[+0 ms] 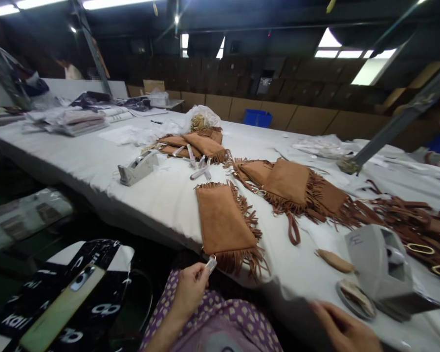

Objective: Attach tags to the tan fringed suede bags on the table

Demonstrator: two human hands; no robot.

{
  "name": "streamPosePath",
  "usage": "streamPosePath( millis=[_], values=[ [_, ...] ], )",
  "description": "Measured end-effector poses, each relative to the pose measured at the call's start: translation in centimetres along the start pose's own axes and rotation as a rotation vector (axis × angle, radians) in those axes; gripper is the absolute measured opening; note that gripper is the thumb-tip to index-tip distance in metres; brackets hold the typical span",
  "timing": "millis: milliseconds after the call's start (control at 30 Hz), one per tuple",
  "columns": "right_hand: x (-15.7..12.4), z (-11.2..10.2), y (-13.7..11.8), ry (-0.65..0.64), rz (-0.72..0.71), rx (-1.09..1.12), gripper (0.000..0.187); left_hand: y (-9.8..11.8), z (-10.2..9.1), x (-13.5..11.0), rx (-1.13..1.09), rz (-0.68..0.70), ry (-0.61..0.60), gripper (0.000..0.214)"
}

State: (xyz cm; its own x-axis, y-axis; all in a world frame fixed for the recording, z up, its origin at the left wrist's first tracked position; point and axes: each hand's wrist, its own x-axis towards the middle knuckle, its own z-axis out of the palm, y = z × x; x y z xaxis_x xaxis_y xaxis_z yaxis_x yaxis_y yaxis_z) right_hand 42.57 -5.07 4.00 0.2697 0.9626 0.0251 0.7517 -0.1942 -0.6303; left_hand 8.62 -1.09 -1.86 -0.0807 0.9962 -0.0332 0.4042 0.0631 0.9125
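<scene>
A tan fringed suede bag point(225, 222) lies at the near edge of the white table point(161, 190). Just below its near corner, my left hand point(188, 289) pinches a small silvery piece point(210, 264), perhaps a tag or clip. My right hand point(342, 327) rests low at the table's front edge, blurred, beside a round flat tin point(355, 297); its fingers curl, and I cannot tell whether they hold anything.
More fringed bags point(297, 186) and brown straps point(410, 220) lie to the right, another pile point(198, 144) further back. Two grey tape dispensers point(137, 167) point(383, 269) stand on the table. A phone point(58, 310) lies on a black-and-white bag at lower left. A person stands far back left.
</scene>
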Motion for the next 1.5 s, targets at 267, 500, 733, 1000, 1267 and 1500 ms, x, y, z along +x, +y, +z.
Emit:
streamPosePath(
  millis=[267,500,733,1000,1267,1500],
  values=[
    [0.8,10.8,-14.9,-0.547,-0.289,0.467,0.04,-0.3,0.3,-0.7,0.096,0.162,0.067,0.034],
    [2.3,17.5,-13.1,-0.527,-0.135,0.435,0.05,0.0,0.4,-0.7,0.105,0.16,0.04,0.032],
    [2.3,18.6,-12.3,-0.436,-0.031,0.307,0.054,0.1,0.5,-0.7,0.049,0.06,0.011,0.036],
    [2.0,18.2,-12.6,-0.437,0.045,0.356,0.054,-0.1,0.9,-0.6,-0.057,0.012,0.01,0.039],
    [1.6,18.0,-12.7,-0.546,0.047,0.625,0.053,-0.2,0.8,-0.5,-0.144,-0.014,-0.058,0.04],
    [1.6,18.7,-12.5,-0.469,0.031,0.638,0.054,0.5,0.6,-0.7,0.108,0.054,0.075,0.039]
  ],
)
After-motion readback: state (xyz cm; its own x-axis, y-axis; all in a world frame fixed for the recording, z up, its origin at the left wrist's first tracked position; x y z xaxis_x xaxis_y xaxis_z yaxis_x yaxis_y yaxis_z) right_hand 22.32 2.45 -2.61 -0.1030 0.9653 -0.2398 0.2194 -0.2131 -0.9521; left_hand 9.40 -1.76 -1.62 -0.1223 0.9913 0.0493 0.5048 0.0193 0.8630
